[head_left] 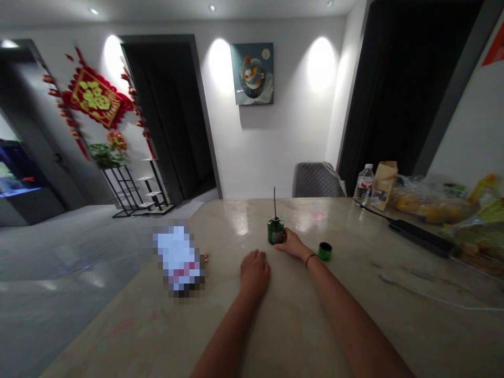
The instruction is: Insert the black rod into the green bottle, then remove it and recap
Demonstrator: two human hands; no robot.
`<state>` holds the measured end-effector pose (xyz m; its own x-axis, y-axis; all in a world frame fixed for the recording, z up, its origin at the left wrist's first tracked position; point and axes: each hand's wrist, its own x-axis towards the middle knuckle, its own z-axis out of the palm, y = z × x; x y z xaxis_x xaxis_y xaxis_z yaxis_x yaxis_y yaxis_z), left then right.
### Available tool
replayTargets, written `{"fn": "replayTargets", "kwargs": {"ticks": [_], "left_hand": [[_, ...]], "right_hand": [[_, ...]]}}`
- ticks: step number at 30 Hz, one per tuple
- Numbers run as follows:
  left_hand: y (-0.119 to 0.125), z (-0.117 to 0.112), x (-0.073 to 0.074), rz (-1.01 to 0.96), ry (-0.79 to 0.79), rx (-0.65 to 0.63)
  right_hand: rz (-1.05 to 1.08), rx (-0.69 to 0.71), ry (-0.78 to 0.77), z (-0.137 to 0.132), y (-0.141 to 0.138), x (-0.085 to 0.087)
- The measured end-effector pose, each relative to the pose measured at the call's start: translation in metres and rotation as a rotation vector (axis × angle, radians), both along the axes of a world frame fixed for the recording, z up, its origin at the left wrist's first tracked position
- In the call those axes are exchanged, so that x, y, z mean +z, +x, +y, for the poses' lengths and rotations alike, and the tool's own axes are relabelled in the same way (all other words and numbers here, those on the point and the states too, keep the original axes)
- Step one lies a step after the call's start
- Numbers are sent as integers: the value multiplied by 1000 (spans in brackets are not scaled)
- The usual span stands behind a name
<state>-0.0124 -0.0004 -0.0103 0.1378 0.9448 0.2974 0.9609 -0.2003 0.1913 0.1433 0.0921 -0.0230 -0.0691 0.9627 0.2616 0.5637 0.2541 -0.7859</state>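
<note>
A small dark green glass bottle [275, 231] with a label stands upright on the table, and one thin dark stick [274, 202] rises from its neck. My right hand [294, 245] holds the bottle from its right side, thumb and fingers around the lower body. My left hand [255, 270] rests on the tabletop nearer to me, left of the bottle and apart from it. Its fingers are curled in, and I see nothing in them. Just right of my right wrist, a green cap [325, 252] sits on the table with its dark opening upward.
A pixelated, phone-like object [179, 257] is on the marble-look table [220, 325] at left. To the right are a black power strip [421, 237], a white cable [433, 298], a water bottle [364, 185], a paper bag [384, 184] and plastic bags [429, 202]. A grey chair [318, 180] stands behind.
</note>
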Motion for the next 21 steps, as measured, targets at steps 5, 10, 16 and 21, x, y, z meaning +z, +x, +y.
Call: {"fn": "replayTargets", "kwargs": {"ticks": [5,10,16,21], "left_hand": [[-1,-1,5,-142,3,43],[0,-3,13,-197,-64,67],[1,-4,14,62,-120,6],[1,-4,15,147,-158,-40]], "right_hand": [[-38,5,-21,-8,2,4],[-124,-5,-70,-30,12,8],[-348,2,13,-57,26,7],[-558,92,139,-75,34,10]]}}
